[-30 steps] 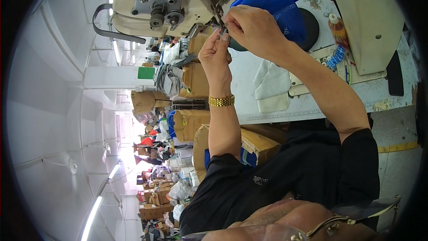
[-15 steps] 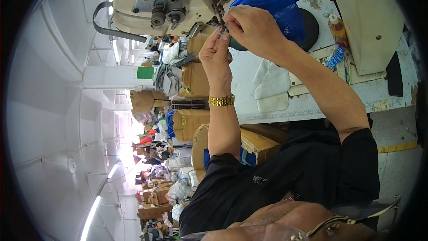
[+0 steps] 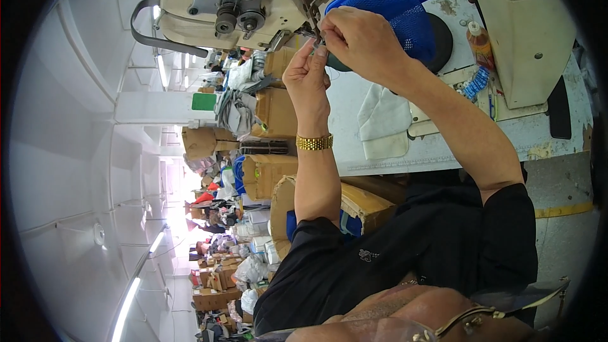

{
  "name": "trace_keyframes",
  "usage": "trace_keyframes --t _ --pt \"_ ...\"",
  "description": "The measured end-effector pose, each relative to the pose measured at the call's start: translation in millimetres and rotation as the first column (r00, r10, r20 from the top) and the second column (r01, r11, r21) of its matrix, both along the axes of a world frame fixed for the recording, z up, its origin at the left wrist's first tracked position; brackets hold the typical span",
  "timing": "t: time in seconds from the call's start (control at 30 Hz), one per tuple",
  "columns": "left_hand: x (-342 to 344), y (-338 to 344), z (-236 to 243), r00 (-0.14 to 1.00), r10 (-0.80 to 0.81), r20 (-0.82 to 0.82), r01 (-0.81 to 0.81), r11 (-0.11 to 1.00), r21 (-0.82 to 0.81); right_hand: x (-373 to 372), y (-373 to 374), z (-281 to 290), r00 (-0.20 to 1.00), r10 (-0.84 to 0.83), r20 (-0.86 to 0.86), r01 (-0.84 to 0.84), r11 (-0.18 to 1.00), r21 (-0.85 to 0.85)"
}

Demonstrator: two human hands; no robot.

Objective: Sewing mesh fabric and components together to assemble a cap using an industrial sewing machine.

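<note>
The needle assembly (image 3: 311, 15) lay at twelve o'clock from the left hand (image 3: 306, 81), ten from the nearer right hand (image 3: 360, 41); both pinched, contents unclear

A folded white cloth (image 3: 384, 117) lies on the white bench (image 3: 437, 152), near the left end of its ruler-marked front edge. A flat, black, rectangular pad (image 3: 560, 106) lies near the right end of that edge. An orange bottle with a white cap (image 3: 481, 47) is positioned farther back, beside a blue-and-white patterned bundle (image 3: 476, 82). A rectangular green panel (image 3: 203, 102) is on a white column (image 3: 149, 107).
</note>
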State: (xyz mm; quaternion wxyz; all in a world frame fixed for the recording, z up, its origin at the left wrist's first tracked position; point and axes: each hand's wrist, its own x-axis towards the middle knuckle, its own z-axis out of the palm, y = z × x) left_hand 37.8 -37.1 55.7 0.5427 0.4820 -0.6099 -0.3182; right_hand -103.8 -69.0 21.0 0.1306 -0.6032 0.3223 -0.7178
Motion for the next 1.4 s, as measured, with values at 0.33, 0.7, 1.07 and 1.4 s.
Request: trace_keyframes --t 0.33,0.7,1.07,1.4 --pt "1.5 5.2 -2.7 0.999 -0.009 0.038 0.009 1.000 -0.007 2.1 4.9 -5.4 0.999 0.036 0.005 -0.036 0.999 -0.029" --pt "-0.2 5.1 -2.0 1.000 0.008 0.013 -0.008 1.000 -0.008 1.3 2.8 -6.7 0.998 0.039 0.054 -0.034 0.996 -0.082" --pt "1.8 4.2 -3.3 0.999 -0.029 0.032 0.030 0.999 -0.020 0.6 2.9 -7.2 0.995 0.042 0.090 -0.033 0.994 -0.105" --pt "2.4 3.9 -3.9 0.999 -0.023 0.027 0.023 1.000 -0.016 1.4 0.8 -6.4 0.996 0.030 0.084 -0.019 0.991 -0.132"
